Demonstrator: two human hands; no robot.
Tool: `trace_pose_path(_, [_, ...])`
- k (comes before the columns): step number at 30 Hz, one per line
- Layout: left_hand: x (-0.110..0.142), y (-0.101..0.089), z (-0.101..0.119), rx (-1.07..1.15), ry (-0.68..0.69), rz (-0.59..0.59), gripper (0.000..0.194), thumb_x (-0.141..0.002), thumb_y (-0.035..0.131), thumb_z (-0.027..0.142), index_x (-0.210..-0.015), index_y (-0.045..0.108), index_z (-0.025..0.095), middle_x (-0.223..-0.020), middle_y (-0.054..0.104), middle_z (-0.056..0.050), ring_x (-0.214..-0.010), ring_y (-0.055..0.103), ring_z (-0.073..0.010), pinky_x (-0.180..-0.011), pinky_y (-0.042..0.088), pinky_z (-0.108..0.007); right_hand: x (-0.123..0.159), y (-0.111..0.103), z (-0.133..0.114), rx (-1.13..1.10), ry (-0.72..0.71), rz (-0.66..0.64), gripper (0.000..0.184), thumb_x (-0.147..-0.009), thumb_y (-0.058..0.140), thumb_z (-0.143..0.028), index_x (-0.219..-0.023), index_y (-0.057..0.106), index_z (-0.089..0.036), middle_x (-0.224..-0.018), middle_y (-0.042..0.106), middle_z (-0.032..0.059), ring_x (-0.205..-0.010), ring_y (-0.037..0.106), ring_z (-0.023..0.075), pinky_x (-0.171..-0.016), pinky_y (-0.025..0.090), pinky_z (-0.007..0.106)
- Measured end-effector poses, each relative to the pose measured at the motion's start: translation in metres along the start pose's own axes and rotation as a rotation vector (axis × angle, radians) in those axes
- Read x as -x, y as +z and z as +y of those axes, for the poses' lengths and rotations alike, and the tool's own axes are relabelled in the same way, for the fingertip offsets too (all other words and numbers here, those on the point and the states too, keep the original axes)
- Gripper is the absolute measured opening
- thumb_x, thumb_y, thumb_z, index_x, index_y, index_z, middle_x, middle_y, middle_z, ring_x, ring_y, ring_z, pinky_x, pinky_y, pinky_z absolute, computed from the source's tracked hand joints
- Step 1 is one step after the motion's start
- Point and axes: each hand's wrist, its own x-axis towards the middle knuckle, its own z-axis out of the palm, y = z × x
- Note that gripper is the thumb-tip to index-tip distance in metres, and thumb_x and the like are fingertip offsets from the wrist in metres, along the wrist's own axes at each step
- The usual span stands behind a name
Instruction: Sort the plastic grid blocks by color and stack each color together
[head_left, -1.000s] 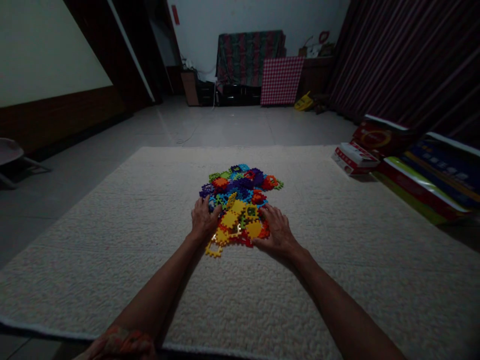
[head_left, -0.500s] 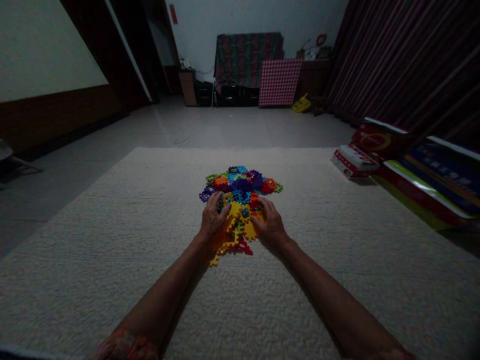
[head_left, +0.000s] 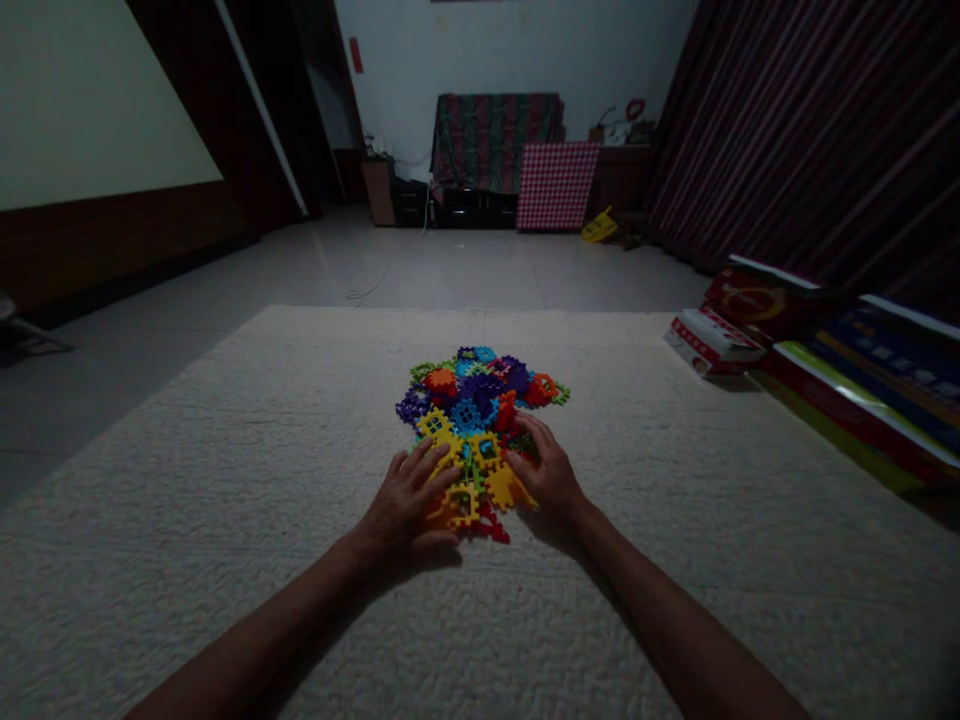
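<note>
A heap of toothed plastic building pieces [head_left: 480,388] in purple, blue, green, orange, red and yellow lies on the pale mat. My left hand [head_left: 409,497] rests at the near left of the heap, fingers spread over yellow pieces [head_left: 444,438], thumb low on the mat side. At the near right, my right hand [head_left: 553,472] curves around the edge, its thumb and fingers apart beside a red-orange piece [head_left: 507,410] and an orange-yellow piece [head_left: 504,487]. A red piece [head_left: 491,525] sticks out at the near end. Neither hand visibly grips a piece.
The heap lies on a textured cream mat [head_left: 300,420] on a tiled floor. Several boxes stand at the right, including a white-and-red box [head_left: 716,342] and a large blue box [head_left: 892,345]. A covered cabinet [head_left: 495,140] stands by the far wall.
My left hand has drawn back toward me and left, uncovering yellow pieces, with its fingers spread. My right hand has shifted slightly. The whole view has tilted a little upward.
</note>
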Motion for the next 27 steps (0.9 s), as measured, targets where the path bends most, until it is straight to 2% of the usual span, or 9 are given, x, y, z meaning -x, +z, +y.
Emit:
trace_pose_path(2, [-0.022, -0.005, -0.011, 0.029, 0.010, 0.092, 0.078, -0.077, 0.064, 0.072, -0.141, 0.057, 0.029, -0.156, 0.044, -0.014, -0.149, 0.030, -0.0393, -0.120, 0.021, -0.061, -0.014, -0.008, 0.015, 0.008, 0.006, 0.081, 0.041, -0.090, 0.056, -0.039, -0.126, 0.060, -0.020, -0.134, 0.062, 0.0150, -0.128, 0.057, 0.0274, -0.109, 0.046, 0.050])
trace_pose_path(4, [-0.050, -0.014, -0.034, 0.099, -0.052, 0.203, 0.072, -0.081, 0.060, 0.070, -0.139, 0.059, 0.027, -0.154, 0.047, -0.012, -0.148, 0.034, -0.0350, -0.121, 0.026, -0.056, -0.034, -0.018, 0.039, 0.044, 0.050, 0.167, 0.037, -0.090, 0.054, -0.043, -0.118, 0.064, -0.021, -0.130, 0.064, 0.0151, -0.123, 0.059, 0.0291, -0.105, 0.049, 0.051])
trace_pose_path(5, [-0.067, -0.018, -0.048, 0.151, -0.119, 0.283, 0.068, -0.086, 0.053, 0.068, -0.138, 0.059, 0.026, -0.154, 0.048, -0.011, -0.147, 0.037, -0.0317, -0.120, 0.029, -0.052, -0.045, -0.023, 0.052, 0.074, 0.081, 0.202, 0.039, -0.089, 0.055, -0.045, -0.116, 0.065, -0.020, -0.130, 0.064, 0.0163, -0.122, 0.060, 0.0303, -0.103, 0.050, 0.052])
trace_pose_path(8, [-0.116, -0.027, -0.096, 0.271, -0.338, 0.377, 0.066, -0.092, 0.038, 0.065, -0.134, 0.061, 0.021, -0.147, 0.055, -0.011, -0.138, 0.049, -0.0265, -0.118, 0.036, -0.046, -0.077, -0.030, 0.090, 0.159, 0.164, 0.240, 0.049, -0.084, 0.054, -0.053, -0.113, 0.067, -0.016, -0.127, 0.065, 0.0203, -0.122, 0.059, 0.0334, -0.106, 0.046, 0.055])
trace_pose_path(11, [-0.157, -0.022, -0.134, 0.250, -0.546, 0.372, 0.066, -0.091, 0.041, 0.060, -0.132, 0.062, 0.013, -0.143, 0.058, -0.017, -0.135, 0.052, -0.0285, -0.117, 0.037, -0.045, -0.094, -0.025, 0.110, 0.199, 0.232, 0.150, 0.055, -0.085, 0.050, -0.055, -0.118, 0.066, -0.013, -0.128, 0.065, 0.0213, -0.119, 0.060, 0.0335, -0.104, 0.047, 0.054])
trace_pose_path(14, [-0.180, -0.009, -0.154, 0.199, -0.627, 0.319, 0.064, -0.089, 0.050, 0.057, -0.132, 0.062, 0.012, -0.142, 0.058, -0.020, -0.134, 0.053, -0.0320, -0.114, 0.039, -0.049, -0.097, -0.016, 0.111, 0.278, 0.216, 0.076, 0.050, -0.089, 0.050, -0.051, -0.122, 0.064, -0.017, -0.126, 0.067, 0.0169, -0.116, 0.062, 0.0313, -0.104, 0.045, 0.054])
trace_pose_path(18, [-0.190, 0.005, -0.153, 0.231, -0.568, 0.260, 0.061, -0.086, 0.054, 0.059, -0.130, 0.065, 0.016, -0.141, 0.061, -0.015, -0.133, 0.055, -0.0310, -0.115, 0.039, -0.047, -0.092, -0.010, 0.098, 0.327, 0.175, 0.026, 0.047, -0.089, 0.050, -0.048, -0.122, 0.064, -0.018, -0.122, 0.069, 0.0154, -0.113, 0.063, 0.0307, -0.103, 0.045, 0.053])
trace_pose_path(23, [-0.186, 0.006, -0.122, 0.342, -0.429, 0.226, 0.058, -0.087, 0.051, 0.061, -0.124, 0.070, 0.020, -0.132, 0.068, -0.008, -0.125, 0.061, -0.0270, -0.110, 0.046, -0.040, -0.087, -0.017, 0.081, 0.105, 0.170, -0.040, 0.043, -0.089, 0.050, -0.051, -0.114, 0.068, -0.021, -0.113, 0.072, 0.0100, -0.103, 0.066, 0.0256, -0.096, 0.051, 0.043])
trace_pose_path(27, [-0.193, -0.005, -0.114, 0.367, -0.377, 0.184, 0.059, -0.090, 0.047, 0.063, -0.123, 0.071, 0.020, -0.123, 0.073, -0.006, -0.116, 0.066, -0.0262, -0.104, 0.050, -0.036, -0.085, -0.022, 0.082, -0.104, 0.333, 0.103, 0.053, -0.087, 0.050, -0.060, -0.114, 0.069, -0.018, -0.115, 0.072, 0.0117, -0.107, 0.067, 0.0277, -0.097, 0.052, 0.045])
